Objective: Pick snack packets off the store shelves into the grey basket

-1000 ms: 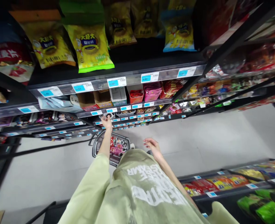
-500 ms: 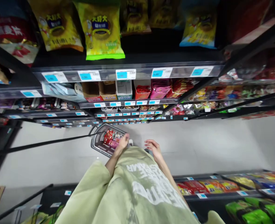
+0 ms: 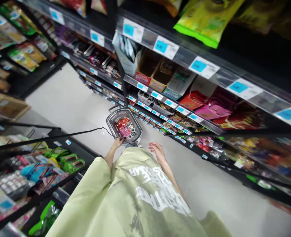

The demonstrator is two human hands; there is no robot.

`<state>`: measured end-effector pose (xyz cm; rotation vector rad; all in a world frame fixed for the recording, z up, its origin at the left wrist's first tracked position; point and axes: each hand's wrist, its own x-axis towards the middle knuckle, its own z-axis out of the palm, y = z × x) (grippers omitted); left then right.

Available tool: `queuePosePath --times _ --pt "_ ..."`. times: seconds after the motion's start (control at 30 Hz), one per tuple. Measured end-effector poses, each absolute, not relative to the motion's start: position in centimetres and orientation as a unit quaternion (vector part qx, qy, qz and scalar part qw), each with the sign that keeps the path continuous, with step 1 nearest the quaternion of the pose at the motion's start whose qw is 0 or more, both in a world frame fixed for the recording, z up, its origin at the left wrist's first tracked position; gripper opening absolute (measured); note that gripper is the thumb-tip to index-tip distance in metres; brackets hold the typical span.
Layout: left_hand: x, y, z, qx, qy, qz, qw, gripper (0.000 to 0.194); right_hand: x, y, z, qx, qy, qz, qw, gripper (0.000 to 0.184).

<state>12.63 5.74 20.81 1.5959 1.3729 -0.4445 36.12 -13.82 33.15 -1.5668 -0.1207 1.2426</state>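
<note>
A dark grey shopping basket (image 3: pixel 110 124) stands on the floor in front of me, with red and pink packets (image 3: pixel 125 124) inside. My left hand (image 3: pixel 119 142) is at the basket's near edge, its fingers closed; what they hold is too small to make out. Beside it a thin black cord (image 3: pixel 93 130) runs in from the left and across the basket's near side. To the right of the basket, my right hand (image 3: pixel 156 151) hangs over the floor with its fingers loosely extended and nothing in them.
On my right, a tall shelf carries yellow snack bags (image 3: pixel 204 23), open cartons (image 3: pixel 149 67) and price tags (image 3: pixel 199 65). Another shelf (image 3: pixel 68 184) with packaged goods flanks my left. Pale floor (image 3: pixel 66 93) runs between them, and a cardboard box (image 3: pixel 13 105) sits at the far left.
My view has swung left, so the snack shelf now slants away on the right. My left hand has moved left relative to my body; the right hand remains beside my front, fingers extended.
</note>
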Motion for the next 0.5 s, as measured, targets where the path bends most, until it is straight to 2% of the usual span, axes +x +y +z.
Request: queuePosePath --times 0.2,0.37,0.5 --pt "7.2 -6.1 21.8 0.544 0.627 -0.193 0.523 0.032 36.9 -15.3 30.1 -0.684 -0.132 0.552 0.459 0.037" --pt "5.3 -14.7 21.8 0.484 0.662 -0.186 0.541 0.028 36.7 -19.1 24.9 -0.757 -0.191 0.587 0.213 0.023" --pt "4.3 -17.8 21.7 0.455 0.684 -0.18 0.541 0.026 37.1 -23.5 22.7 -0.774 -0.196 0.597 0.071 0.02"
